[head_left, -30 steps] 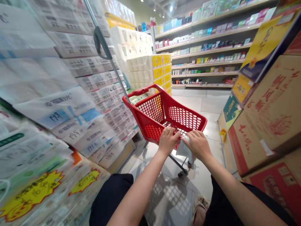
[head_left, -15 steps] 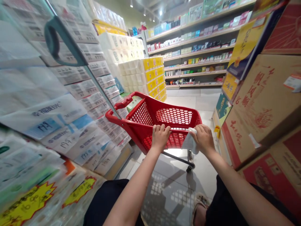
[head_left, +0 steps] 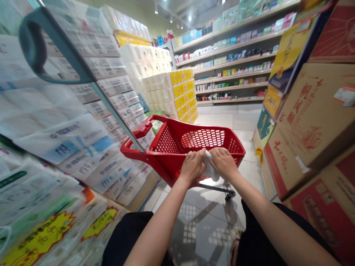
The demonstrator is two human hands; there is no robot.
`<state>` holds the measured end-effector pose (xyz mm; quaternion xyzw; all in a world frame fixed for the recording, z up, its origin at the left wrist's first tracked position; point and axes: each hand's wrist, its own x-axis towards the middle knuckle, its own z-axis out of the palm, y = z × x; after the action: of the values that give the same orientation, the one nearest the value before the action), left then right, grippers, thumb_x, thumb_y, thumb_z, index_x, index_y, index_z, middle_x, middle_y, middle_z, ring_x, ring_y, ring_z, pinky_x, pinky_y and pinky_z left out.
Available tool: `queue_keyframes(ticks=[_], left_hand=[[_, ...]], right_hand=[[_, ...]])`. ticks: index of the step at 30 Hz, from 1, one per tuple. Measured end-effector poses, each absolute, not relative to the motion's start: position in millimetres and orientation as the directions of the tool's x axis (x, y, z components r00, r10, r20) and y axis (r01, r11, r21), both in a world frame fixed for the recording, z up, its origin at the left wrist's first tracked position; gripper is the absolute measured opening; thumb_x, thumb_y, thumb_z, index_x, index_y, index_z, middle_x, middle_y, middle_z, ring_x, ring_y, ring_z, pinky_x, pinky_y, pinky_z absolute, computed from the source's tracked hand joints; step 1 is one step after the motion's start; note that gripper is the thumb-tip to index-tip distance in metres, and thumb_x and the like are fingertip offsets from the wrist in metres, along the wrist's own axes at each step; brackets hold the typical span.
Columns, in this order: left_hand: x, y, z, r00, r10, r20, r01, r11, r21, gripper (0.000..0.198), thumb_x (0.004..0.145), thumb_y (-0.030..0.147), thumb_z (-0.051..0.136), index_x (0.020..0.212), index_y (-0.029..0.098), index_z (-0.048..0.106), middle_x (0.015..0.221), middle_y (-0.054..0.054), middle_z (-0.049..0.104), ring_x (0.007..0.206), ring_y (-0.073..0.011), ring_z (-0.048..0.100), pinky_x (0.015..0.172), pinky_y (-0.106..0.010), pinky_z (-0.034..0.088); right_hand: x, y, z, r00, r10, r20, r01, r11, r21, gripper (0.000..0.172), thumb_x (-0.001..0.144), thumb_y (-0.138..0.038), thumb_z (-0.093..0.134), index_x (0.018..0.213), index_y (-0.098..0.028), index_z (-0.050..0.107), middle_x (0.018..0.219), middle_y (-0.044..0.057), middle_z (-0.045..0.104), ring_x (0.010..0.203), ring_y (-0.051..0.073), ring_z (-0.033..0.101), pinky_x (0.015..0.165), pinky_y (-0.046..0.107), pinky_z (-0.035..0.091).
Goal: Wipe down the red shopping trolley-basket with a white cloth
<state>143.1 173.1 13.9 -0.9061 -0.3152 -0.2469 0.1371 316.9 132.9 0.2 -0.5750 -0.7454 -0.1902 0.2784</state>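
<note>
A red plastic shopping cart (head_left: 163, 162) with perforated sides stands in front of me, and its visible basket holds nothing. My left hand (head_left: 193, 164) is closed over the near side rim, fingers curled, beside a white cloth or tissue (head_left: 213, 171). My right hand (head_left: 224, 161) pinches that cloth against the same rim, and a loose end hangs down outside the basket. The two hands nearly meet, with the cloth between them. The thumbs are partly hidden. A metal pole with a grey loop handle (head_left: 83, 75) rises from the cart's handle end.
Wrapped paper packs (head_left: 74, 140) are stacked along the left, with yellow price signs (head_left: 39, 240) low down. Yellow-ended packs (head_left: 181, 94) stand behind the cart. Cardboard cartons (head_left: 313, 122) line the right. Shelves of small goods (head_left: 222, 74) cross the back. Tiled floor (head_left: 185, 214) lies below.
My right hand has slid left along the rim with the white cloth, up to my left hand. The cart and pole have shifted slightly in view.
</note>
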Motion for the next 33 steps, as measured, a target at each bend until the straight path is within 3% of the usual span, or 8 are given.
queue_keyframes(ticks=[4, 11, 14, 17, 20, 27, 29, 33], left_hand=[[136.2, 174.4, 17.6, 0.695, 0.491, 0.525, 0.625, -0.774, -0.104, 0.059, 0.085, 0.017, 0.046, 0.141, 0.013, 0.027, 0.105, -0.008, 0.06, 0.098, -0.0221, 0.052, 0.099, -0.037, 0.035], [140.7, 166.6, 19.5, 0.669, 0.526, 0.526, 0.657, -0.749, -0.087, 0.059, 0.083, 0.017, 0.047, 0.139, 0.016, 0.03, 0.107, -0.008, 0.059, 0.099, -0.0231, 0.05, 0.102, -0.04, 0.033], [146.0, 161.1, 18.7, 0.651, 0.547, 0.526, 0.677, -0.732, -0.076, 0.058, 0.082, 0.019, 0.049, 0.138, 0.016, 0.033, 0.106, -0.008, 0.058, 0.099, -0.0238, 0.049, 0.103, -0.041, 0.032], [151.0, 156.9, 17.1, 0.631, 0.567, 0.529, 0.7, -0.71, -0.074, 0.058, 0.082, 0.021, 0.05, 0.138, 0.016, 0.035, 0.108, -0.009, 0.057, 0.1, -0.0243, 0.049, 0.104, -0.042, 0.032], [154.5, 154.2, 14.8, 0.607, 0.586, 0.537, 0.723, -0.687, -0.067, 0.061, 0.082, 0.023, 0.052, 0.139, 0.014, 0.033, 0.11, -0.01, 0.056, 0.101, -0.0251, 0.048, 0.105, -0.044, 0.031], [152.7, 153.1, 12.6, 0.598, 0.576, 0.557, 0.718, -0.694, -0.054, 0.053, 0.091, 0.027, 0.043, 0.141, 0.013, 0.03, 0.127, -0.013, 0.052, 0.111, -0.0259, 0.048, 0.106, -0.045, 0.03], [150.7, 151.9, 16.5, 0.595, 0.573, 0.564, 0.713, -0.7, -0.041, 0.051, 0.091, 0.024, 0.042, 0.14, 0.016, 0.032, 0.134, -0.013, 0.048, 0.118, -0.0259, 0.046, 0.106, -0.045, 0.031], [153.1, 144.5, 29.0, 0.572, 0.573, 0.587, 0.71, -0.704, -0.005, 0.045, 0.091, 0.022, 0.041, 0.136, 0.021, 0.038, 0.142, -0.011, 0.041, 0.129, -0.0239, 0.039, 0.106, -0.042, 0.033]], right_hand=[[356.2, 126.9, -4.9, -0.134, 0.749, 0.649, 0.973, 0.225, -0.058, 0.03, 0.097, -0.039, 0.036, 0.107, -0.019, 0.057, 0.106, 0.009, 0.063, 0.107, 0.024, 0.05, 0.099, 0.04, 0.031], [407.6, 112.2, -10.3, 0.069, 0.709, 0.702, 0.98, 0.084, -0.182, 0.034, 0.098, -0.034, 0.029, 0.089, -0.026, 0.062, 0.103, 0.003, 0.065, 0.115, 0.024, 0.046, 0.109, 0.047, 0.02], [401.6, 114.4, -6.4, 0.165, 0.653, 0.739, 0.976, 0.002, -0.219, 0.035, 0.096, -0.038, 0.034, 0.082, -0.026, 0.064, 0.111, 0.006, 0.062, 0.116, 0.028, 0.042, 0.104, 0.048, 0.025], [379.7, 119.5, 0.0, 0.163, 0.693, 0.702, 0.979, -0.023, -0.204, 0.038, 0.096, -0.04, 0.033, 0.081, -0.024, 0.064, 0.099, 0.009, 0.062, 0.103, 0.028, 0.047, 0.091, 0.045, 0.032], [346.9, 123.7, 6.3, 0.059, 0.763, 0.643, 0.99, 0.036, -0.134, 0.038, 0.098, -0.038, 0.029, 0.088, -0.022, 0.062, 0.085, 0.009, 0.062, 0.088, 0.025, 0.05, 0.083, 0.041, 0.033], [298.9, 130.3, 14.1, -0.181, 0.773, 0.608, 0.945, 0.309, -0.111, 0.028, 0.097, -0.035, 0.034, 0.103, -0.017, 0.055, 0.094, 0.009, 0.063, 0.09, 0.024, 0.053, 0.087, 0.038, 0.035], [305.3, 130.7, 16.3, -0.206, 0.777, 0.595, 0.906, 0.381, -0.183, 0.026, 0.096, -0.033, 0.033, 0.103, -0.019, 0.054, 0.095, 0.008, 0.063, 0.091, 0.023, 0.054, 0.087, 0.036, 0.037], [323.2, 129.2, 21.0, -0.1, 0.78, 0.618, 0.753, 0.466, -0.466, 0.026, 0.095, -0.028, 0.03, 0.112, -0.021, 0.048, 0.108, 0.007, 0.06, 0.101, 0.021, 0.054, 0.088, 0.034, 0.042]])
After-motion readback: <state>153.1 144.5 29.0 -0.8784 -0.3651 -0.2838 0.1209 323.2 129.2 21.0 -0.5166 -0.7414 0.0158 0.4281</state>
